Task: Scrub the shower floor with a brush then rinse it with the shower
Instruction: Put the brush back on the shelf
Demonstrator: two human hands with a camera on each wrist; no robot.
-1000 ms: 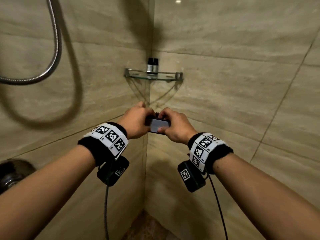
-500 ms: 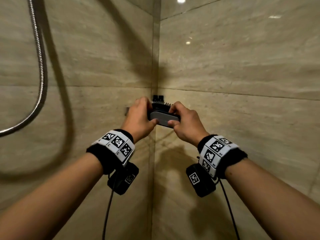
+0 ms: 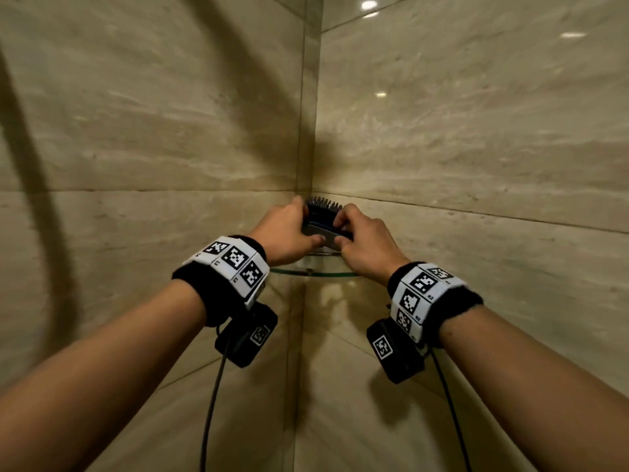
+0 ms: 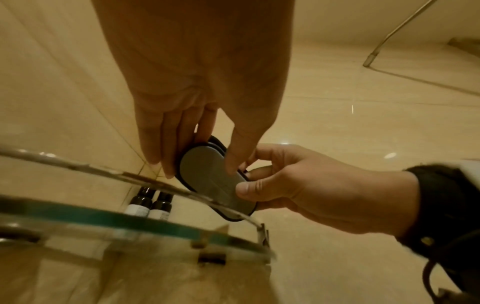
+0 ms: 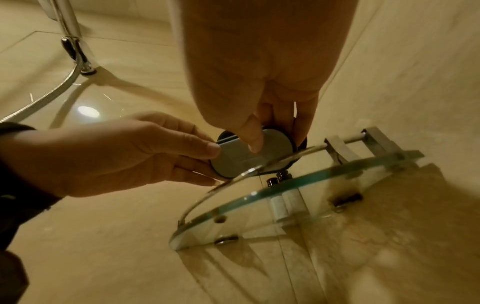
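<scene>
Head view shows both hands at the far corner, left hand (image 3: 286,233) and right hand (image 3: 366,245) each pinching an end of the brush (image 3: 323,218), bristles up, just above the glass shelf (image 3: 315,274). I'd worry it slips, or knocks the two small bottles (image 4: 149,203) standing beneath. Beige stone-look wall tiles (image 3: 476,131) surround; a metal shower hose (image 5: 49,92) hangs left.

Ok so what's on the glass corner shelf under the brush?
Two small dark bottles with pale labels stand on the glass shelf in the corner, below the brush, which both hands hold. The brush hides their tops in the head view.
</scene>
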